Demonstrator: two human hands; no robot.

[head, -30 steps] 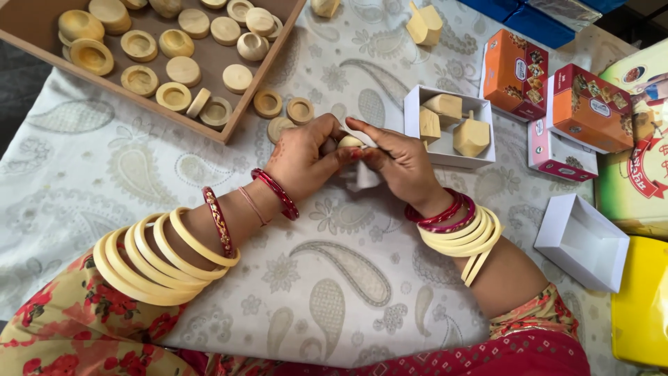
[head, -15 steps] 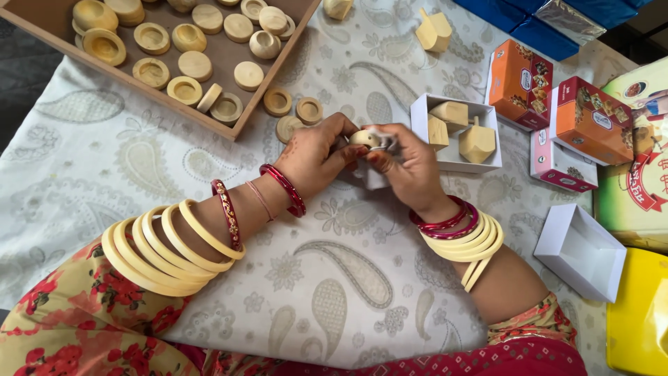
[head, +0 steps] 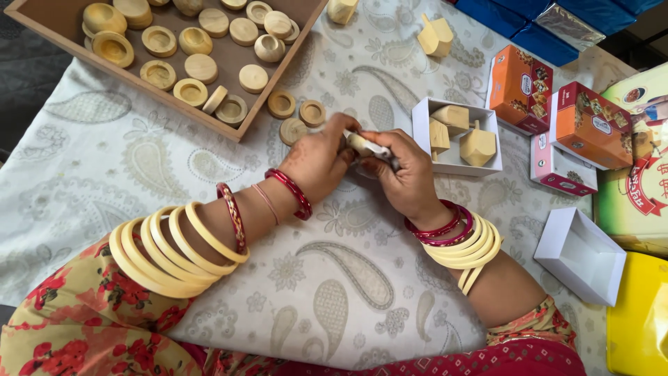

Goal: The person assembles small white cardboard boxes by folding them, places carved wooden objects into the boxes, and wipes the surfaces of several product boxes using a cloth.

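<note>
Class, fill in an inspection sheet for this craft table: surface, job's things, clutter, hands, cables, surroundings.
Surface: paisley cloth covering the table.
Job's things: small wooden piece held between both hands; open white box with three wooden tops beside them.
Clutter: wooden tray of round wooden parts; three loose discs; orange cartons; empty white box.
Hands: left hand and right hand, fingers closed on the piece.
Cables: nothing seen.
Surroundings: blue boxes, yellow object.
</note>
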